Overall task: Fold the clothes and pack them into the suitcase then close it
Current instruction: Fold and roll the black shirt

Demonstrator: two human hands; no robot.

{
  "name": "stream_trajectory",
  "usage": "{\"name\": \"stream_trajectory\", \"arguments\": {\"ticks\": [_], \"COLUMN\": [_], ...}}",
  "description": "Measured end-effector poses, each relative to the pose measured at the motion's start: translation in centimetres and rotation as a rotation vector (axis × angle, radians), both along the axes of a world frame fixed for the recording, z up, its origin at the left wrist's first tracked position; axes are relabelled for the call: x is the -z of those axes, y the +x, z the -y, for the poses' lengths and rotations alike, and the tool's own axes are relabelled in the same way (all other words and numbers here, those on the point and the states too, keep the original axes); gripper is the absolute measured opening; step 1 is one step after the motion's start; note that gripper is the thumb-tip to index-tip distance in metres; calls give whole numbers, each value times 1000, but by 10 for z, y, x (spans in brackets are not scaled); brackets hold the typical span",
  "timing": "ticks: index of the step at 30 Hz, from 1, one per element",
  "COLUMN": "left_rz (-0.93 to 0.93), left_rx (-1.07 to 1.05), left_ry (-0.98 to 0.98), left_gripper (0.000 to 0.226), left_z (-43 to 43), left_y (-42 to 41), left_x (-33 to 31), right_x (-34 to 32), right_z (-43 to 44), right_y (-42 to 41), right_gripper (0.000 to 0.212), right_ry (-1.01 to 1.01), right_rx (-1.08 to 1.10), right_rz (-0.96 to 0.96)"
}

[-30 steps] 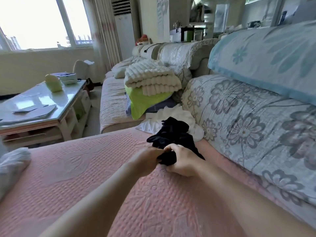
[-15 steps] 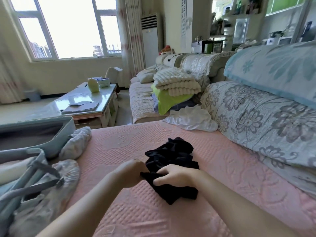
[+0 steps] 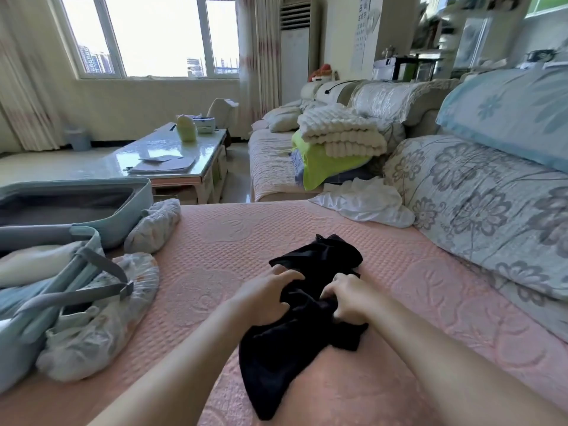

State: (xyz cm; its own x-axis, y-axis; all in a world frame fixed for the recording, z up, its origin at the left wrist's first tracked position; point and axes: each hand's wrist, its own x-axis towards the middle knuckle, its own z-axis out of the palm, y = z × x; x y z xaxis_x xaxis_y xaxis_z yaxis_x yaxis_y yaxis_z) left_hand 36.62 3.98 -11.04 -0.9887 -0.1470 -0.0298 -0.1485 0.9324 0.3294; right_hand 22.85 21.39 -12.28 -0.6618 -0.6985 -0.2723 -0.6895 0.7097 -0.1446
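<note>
Two bare hands gripped a crumpled black fabric garment (image 3: pixel 295 330) on a pink quilted sofa cover (image 3: pixel 227 247).
The left hand (image 3: pixel 264 299) and right hand (image 3: pixel 349 299) each curled their fingers round a bunch of the cloth (thumbs partly hidden), close together at centre. The garment trailed toward 6 o'clock. An open pale-teal hard-shell suitcase (image 3: pixel 135 204) lay at 9 o'clock, and a crumpled white garment (image 3: pixel 362 204) at 1 o'clock.

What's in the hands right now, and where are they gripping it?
Both the left hand and the right hand grip the black garment at its bunched middle, on the pink sofa cover.
</note>
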Motion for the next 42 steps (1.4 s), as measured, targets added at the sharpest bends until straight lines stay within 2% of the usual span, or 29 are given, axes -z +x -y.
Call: {"name": "stream_trajectory", "arguments": {"ticks": [2,4,7,9,12,13,15,18,20,23,25,26,28,29,31,32,33,35,37,38,39,42], "left_rz": [43,72,-100,-193,-280,-332,-468,-509,-353,-123,-150,-157,-5,134,380,392,353,250,158,105,56,-43], "left_rx": [75,55,3,-74,-270,-354,-539,-829,-933,-805,-531,-353,-116,-39,42,72,93,90,47,25,-14,-126], "left_ry": [-80,-141,-27,70,292,360,422,330,178,-66,-152,-70,134,170,105,40,14,45,61,61,55,-15], "left_gripper": [84,86,59,52,45,39,35,27,34,69,73,64,40,41,64,64,55,39,48,52,54,53], "left_z": [-9,-12,-10,-4,7,12,28,68,86,90,86,82,67,57,50,52,55,65,73,78,86,104], "left_y": [-14,-26,-38,-41,-32,-27,-15,3,18,34,31,28,24,24,25,25,27,30,36,40,44,60], "left_x": [7,16,20,16,6,1,-10,-12,-4,7,9,9,11,12,17,22,24,25,18,17,17,9], "right_x": [0,-3,-12,-15,-10,-8,-7,-7,-7,-4,0,3,7,7,4,1,-2,-7,-8,-7,-6,-8], "right_z": [5,7,8,8,6,5,7,17,29,44,53,57,60,59,53,48,44,34,25,22,20,21], "right_y": [-8,-14,-15,-18,-29,-31,-32,-28,-23,-11,-4,-2,2,4,7,8,8,9,9,10,10,15], "right_gripper": [32,19,25,30,40,44,46,41,40,46,58,62,69,71,79,83,87,96,104,101,90,36], "right_ry": [-118,-243,-510,-598,-458,-415,-453,-504,-450,-339,-224,-160,-45,-3,51,71,88,127,195,205,176,-58], "right_rx": [11,9,-12,19,104,136,186,219,179,87,28,-6,-74,-101,-146,-160,-169,-173,-172,-185,-199,-161], "right_rz": [4,97,219,180,35,29,85,131,163,232,233,216,176,165,189,217,245,259,219,169,100,-53]}}
